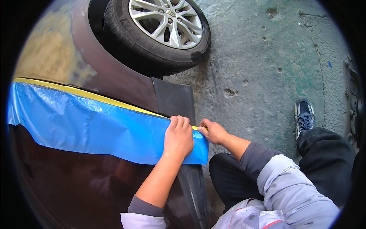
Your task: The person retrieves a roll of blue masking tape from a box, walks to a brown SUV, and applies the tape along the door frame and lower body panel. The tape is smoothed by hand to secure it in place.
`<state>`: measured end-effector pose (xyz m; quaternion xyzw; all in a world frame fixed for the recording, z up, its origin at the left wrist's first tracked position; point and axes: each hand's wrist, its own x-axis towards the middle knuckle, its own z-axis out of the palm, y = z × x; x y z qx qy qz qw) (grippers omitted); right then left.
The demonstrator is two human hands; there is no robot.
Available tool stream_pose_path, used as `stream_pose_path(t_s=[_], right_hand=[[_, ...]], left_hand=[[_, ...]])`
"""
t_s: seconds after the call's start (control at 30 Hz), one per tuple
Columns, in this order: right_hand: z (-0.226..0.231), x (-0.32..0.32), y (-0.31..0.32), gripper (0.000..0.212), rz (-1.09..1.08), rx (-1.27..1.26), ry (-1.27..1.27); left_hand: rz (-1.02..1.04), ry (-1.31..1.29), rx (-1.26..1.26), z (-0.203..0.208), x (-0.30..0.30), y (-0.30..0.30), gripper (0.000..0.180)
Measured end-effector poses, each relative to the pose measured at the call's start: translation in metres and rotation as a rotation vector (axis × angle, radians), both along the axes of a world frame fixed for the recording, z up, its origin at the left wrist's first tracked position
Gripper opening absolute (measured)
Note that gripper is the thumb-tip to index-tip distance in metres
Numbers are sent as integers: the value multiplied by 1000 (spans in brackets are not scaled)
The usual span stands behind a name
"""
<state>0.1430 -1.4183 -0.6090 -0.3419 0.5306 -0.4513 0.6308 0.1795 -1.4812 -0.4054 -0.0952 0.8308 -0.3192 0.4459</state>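
Observation:
A strip of blue masking film [95, 126], edged with yellow tape [95, 98], lies across the dark car door [76, 175]. My left hand [179, 137] rests on the film near its right end, fingers pressed together and curled over the taped edge. Just right of it, my right hand [214, 132] pinches the end of the tape and film between thumb and fingers, beyond the dark lower trim [171, 97]. The film's lower edge hangs loose and wavy over the door. My left fingertips are partly hidden at the tape line.
Above the film, the brown fender [110, 72] carries a sanded tan patch [47, 49]. A tyre with a silver wheel [171, 30] stands beyond it. Worn, pitted concrete floor [251, 72] lies to the right, with my shoe [304, 116] on it. Dark round parts [353, 103] are at the far right.

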Motion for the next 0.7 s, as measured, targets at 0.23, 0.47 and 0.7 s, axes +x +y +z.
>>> stream_pose_path(t_s=[0.23,0.47,0.7], right_hand=[[10,10,-9,47,64,154,36],[-5,16,-19,50,118,191,-60],[-21,31,-26,48,143,174,-53]], left_hand=[[15,79,9,-2,2,3,36],[25,-24,-46,-22,7,11,37],[60,-175,-63,-41,9,21,40]])
